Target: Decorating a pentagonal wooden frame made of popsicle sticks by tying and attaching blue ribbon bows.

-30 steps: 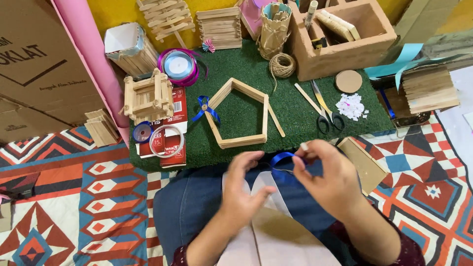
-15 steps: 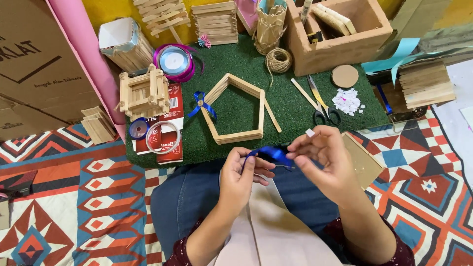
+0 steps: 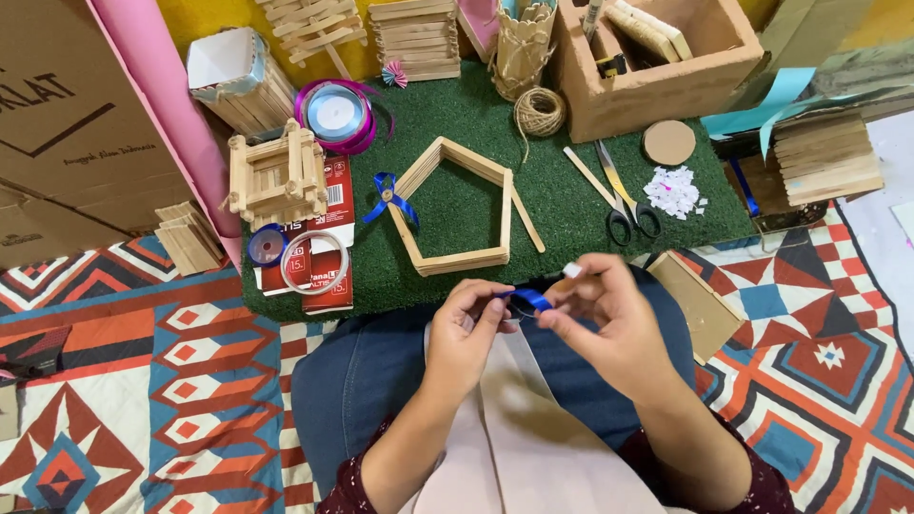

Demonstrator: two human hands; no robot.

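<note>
My left hand (image 3: 468,333) and my right hand (image 3: 609,319) meet over my lap, both pinching a short piece of blue ribbon (image 3: 526,299) between their fingertips. Just beyond them on the green turf mat (image 3: 571,219) lies a house-shaped frame of wooden sticks (image 3: 455,209) with a blue ribbon bow (image 3: 388,195) stuck on its left side. A loose stick (image 3: 526,219) leans against the frame's right side.
Scissors (image 3: 624,195), a twine ball (image 3: 539,111), white paper scraps (image 3: 672,190) and a cork disc (image 3: 668,143) lie on the mat's right. Ribbon spools (image 3: 335,112), a stick-built box (image 3: 276,178) and tape rolls (image 3: 314,262) sit left. A wooden crate (image 3: 657,67) stands behind.
Both hands have risen slightly toward the mat, and the blue ribbon has been drawn from a loose loop into a tighter, shorter fold between the fingertips.
</note>
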